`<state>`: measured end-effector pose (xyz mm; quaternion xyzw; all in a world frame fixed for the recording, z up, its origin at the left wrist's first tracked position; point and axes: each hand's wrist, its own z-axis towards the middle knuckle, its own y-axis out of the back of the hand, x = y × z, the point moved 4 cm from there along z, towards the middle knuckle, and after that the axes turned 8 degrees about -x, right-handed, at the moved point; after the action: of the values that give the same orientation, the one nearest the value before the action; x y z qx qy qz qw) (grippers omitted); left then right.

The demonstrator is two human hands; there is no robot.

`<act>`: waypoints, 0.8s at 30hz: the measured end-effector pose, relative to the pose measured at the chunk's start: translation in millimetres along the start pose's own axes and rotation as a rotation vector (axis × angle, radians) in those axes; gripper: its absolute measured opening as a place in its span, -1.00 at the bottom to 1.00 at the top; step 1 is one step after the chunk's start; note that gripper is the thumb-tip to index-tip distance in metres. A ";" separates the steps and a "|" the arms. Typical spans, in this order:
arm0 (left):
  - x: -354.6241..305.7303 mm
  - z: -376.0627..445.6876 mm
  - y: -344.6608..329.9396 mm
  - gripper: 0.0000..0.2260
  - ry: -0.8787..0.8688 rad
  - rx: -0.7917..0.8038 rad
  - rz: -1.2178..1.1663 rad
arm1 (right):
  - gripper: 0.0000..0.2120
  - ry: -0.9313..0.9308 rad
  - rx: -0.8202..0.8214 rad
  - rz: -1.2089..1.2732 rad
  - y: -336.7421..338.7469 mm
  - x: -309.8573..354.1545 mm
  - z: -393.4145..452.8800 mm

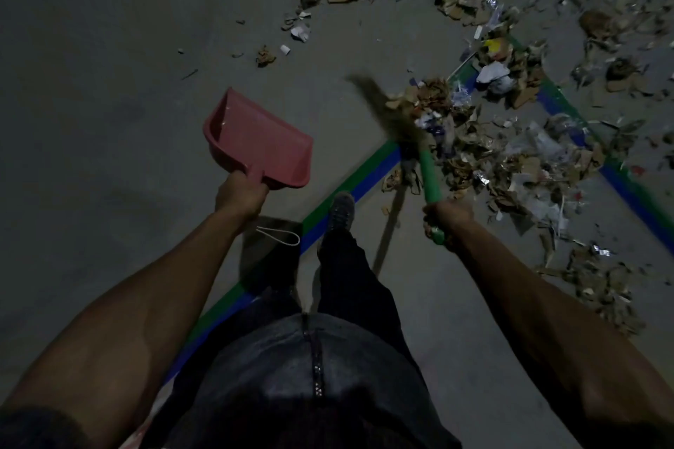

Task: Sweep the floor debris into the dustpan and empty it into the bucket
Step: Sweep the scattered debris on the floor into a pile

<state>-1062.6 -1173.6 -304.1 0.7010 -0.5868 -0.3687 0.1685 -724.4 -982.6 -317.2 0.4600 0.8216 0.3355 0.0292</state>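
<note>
My left hand (239,195) grips the handle of the pink dustpan (260,140), held up off the grey floor (91,84), its pan empty. My right hand (450,217) is wrapped round the green handle of the broom (405,128), bristles blurred at the near edge of the debris pile (492,153): cardboard scraps, paper and plastic bits. A green and blue tape line (350,186) runs under my shoe (341,211). More scraps lie scattered toward the far right corner of the floor.
</note>
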 end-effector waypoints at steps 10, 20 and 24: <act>-7.8 10.5 6.6 -0.61 0.024 -0.002 -0.005 | -0.82 0.115 -0.024 0.300 -15.0 86.2 -12.4; 10.7 34.9 77.0 -0.59 0.146 -0.101 -0.124 | -0.56 0.320 0.296 0.063 -94.5 109.5 -149.4; 35.8 64.6 111.6 -0.66 0.168 -0.109 -0.090 | -0.46 0.561 0.311 -0.241 -144.6 119.1 -173.9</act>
<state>-1185.3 -1223.2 -284.3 0.7448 -0.5175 -0.3474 0.2381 -961.4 -1032.3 -235.3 0.2484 0.8873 0.3138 -0.2290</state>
